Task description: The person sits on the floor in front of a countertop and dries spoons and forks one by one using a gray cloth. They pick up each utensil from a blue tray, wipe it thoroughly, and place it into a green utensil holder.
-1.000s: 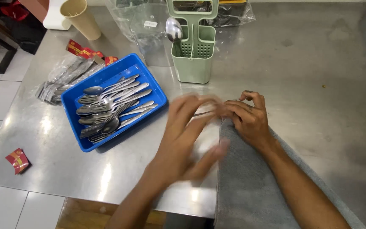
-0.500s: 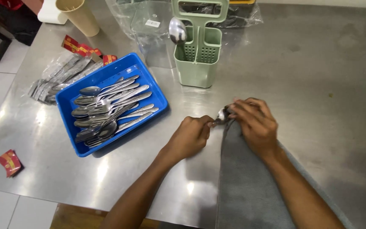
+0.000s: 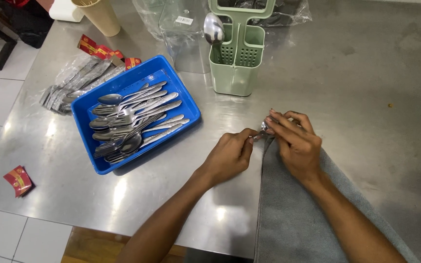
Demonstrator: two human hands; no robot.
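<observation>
1. Stainless steel table (image 3: pixel 366 73) under both hands, white floor tiles at the left edge.
2. Left hand (image 3: pixel 232 156) and right hand (image 3: pixel 296 143) both pinched shut on a small piece of metal cutlery (image 3: pixel 260 134), at the top corner of a grey cloth (image 3: pixel 293 219).
3. Left: blue tray (image 3: pixel 181 92) of spoons.
4. Beyond: green cutlery caddy (image 3: pixel 237 68) holding one upright spoon (image 3: pixel 214 30).

cutlery tray (image 3: pixel 180 92) left of caddy (image 3: pixel 236 63); cloth (image 3: pixel 288 219) lies nearer, right.
</observation>
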